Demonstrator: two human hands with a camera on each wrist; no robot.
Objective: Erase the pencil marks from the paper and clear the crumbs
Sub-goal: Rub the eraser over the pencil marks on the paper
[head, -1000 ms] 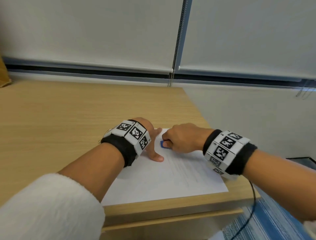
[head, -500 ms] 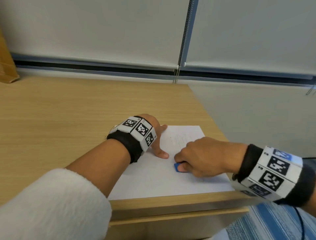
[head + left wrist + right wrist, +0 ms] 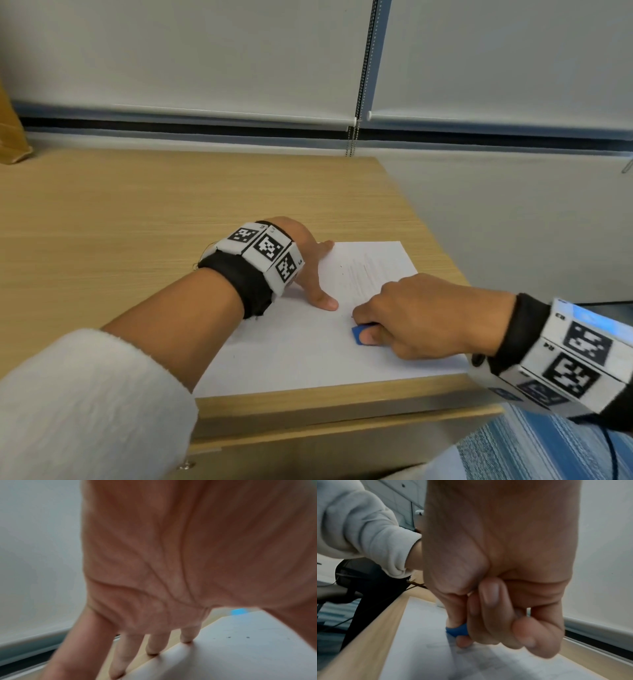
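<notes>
A white sheet of paper with faint pencil lines lies at the near right corner of the wooden desk. My left hand presses flat on the sheet's left edge, fingers straight and spread. My right hand pinches a small blue eraser against the paper near its middle; in the right wrist view the eraser shows under thumb and curled fingers. A few dark specks dot the paper.
The desk's front edge runs just below the sheet, and its right edge is close beside the paper. White roller blinds fill the back. A brown object stands far left. Blue striped carpet lies below right.
My right hand has slid the eraser from the upper part of the sheet toward me, down to its middle. The left hand has stayed pressing the left edge.
</notes>
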